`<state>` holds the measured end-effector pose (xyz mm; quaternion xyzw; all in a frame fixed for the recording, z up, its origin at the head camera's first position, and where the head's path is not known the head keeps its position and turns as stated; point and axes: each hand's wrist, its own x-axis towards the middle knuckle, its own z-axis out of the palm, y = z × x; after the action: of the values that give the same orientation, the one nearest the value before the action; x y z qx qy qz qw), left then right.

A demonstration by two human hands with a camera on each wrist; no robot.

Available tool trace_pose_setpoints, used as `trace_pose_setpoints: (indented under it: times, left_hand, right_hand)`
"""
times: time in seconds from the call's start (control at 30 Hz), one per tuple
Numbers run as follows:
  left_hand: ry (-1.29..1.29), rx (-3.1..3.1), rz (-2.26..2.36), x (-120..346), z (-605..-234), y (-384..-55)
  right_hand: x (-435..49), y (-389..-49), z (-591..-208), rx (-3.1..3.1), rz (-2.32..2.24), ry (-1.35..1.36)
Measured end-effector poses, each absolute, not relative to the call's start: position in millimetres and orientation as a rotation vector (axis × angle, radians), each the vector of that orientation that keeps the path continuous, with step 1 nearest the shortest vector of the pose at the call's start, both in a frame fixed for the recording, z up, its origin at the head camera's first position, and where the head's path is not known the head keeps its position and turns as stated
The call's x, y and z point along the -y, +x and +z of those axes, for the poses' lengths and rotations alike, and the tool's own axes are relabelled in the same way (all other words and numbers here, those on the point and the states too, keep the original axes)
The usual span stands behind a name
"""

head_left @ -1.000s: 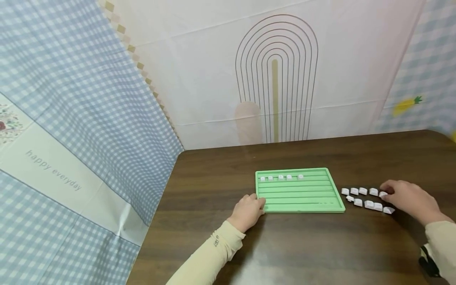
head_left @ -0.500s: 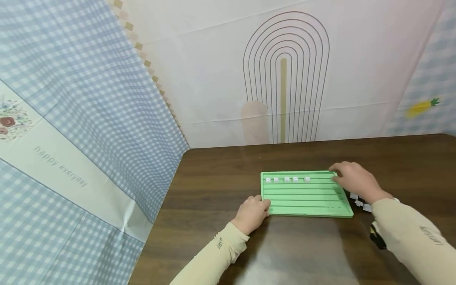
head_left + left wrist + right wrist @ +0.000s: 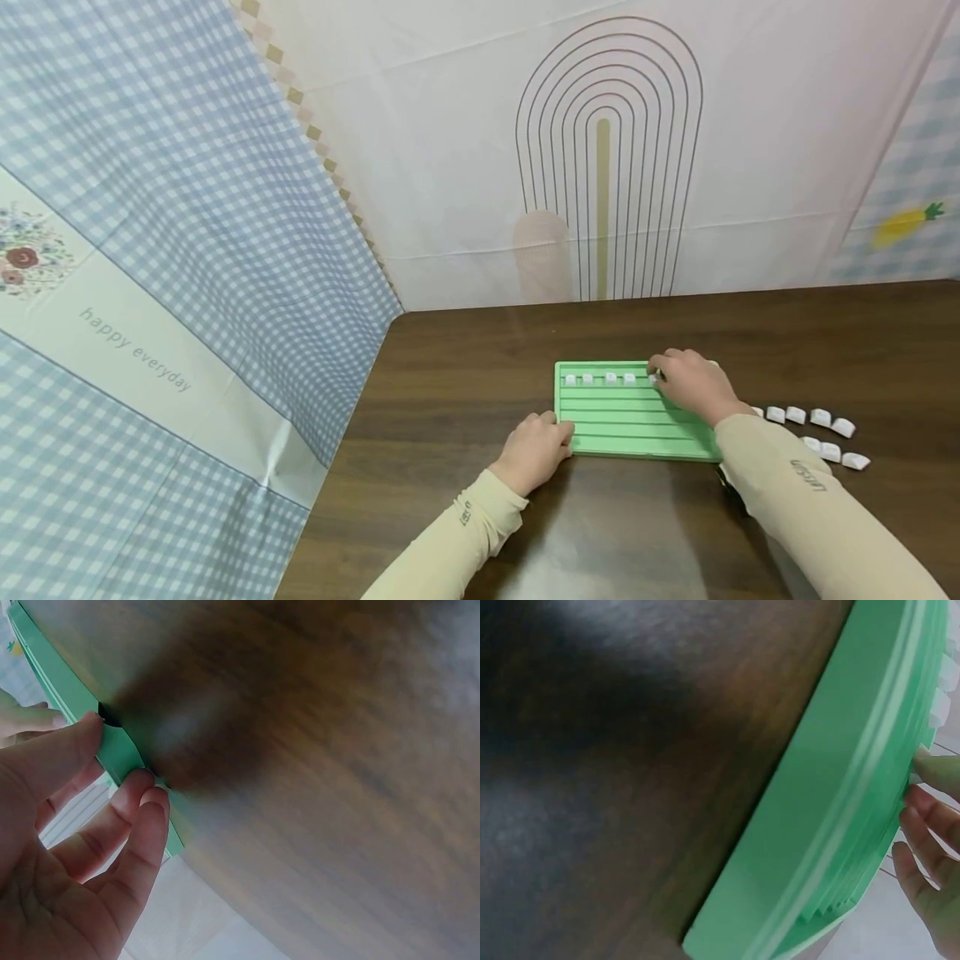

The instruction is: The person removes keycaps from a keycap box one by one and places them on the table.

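Observation:
A green ridged tray (image 3: 622,429) lies on the wooden table, with white keycaps (image 3: 611,378) spaced along its far groove. My left hand (image 3: 532,450) grips the tray's near left corner; in the left wrist view, the thumb and curled fingers (image 3: 135,791) close on the green edge. Over the far groove, my right hand (image 3: 693,385) pinches a white keycap (image 3: 653,379) at the right end of the row. The right wrist view shows thumb and index finger together at the groove, mostly covering that keycap.
Loose white keycaps (image 3: 821,417) lie in two rows on the table (image 3: 465,367) right of the tray, partly hidden by my right sleeve (image 3: 795,483). A printed curtain (image 3: 450,167) hangs along the table's back edge, and a checked one at left.
My right hand has moved left from the loose keycaps, over the tray's right edge, to the right end of the far row. The left hand stays on the corner; the head view shifts slightly.

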<state>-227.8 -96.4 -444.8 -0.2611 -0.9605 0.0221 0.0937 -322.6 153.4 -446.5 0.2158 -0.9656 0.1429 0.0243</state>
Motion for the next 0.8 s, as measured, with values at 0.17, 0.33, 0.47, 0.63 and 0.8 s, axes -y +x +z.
trace_pose_setpoints:
  times: [0.17, 0.33, 0.47, 0.63, 0.8]
  left_hand:
    - [-0.774, 2.841, 0.074, 97, -445, -228]
    - [-0.778, 2.849, 0.064, 97, -448, -230]
    - [-0.792, 2.841, 0.051, 98, -449, -231]
    - [-0.792, 2.824, 0.030, 101, -447, -232]
    - [-0.797, 2.831, 0.007, 104, -444, -232]
  right_hand:
    - [-153, -322, -448, 2.957, 0.410, 0.658]
    - [-152, -322, -451, 2.952, 0.377, 0.645]
    - [-157, -321, -448, 2.938, 0.423, 0.624]
    - [-187, -323, -437, 2.961, 0.538, 0.542]
    - [-227, -323, -436, 3.067, 0.563, 0.392]
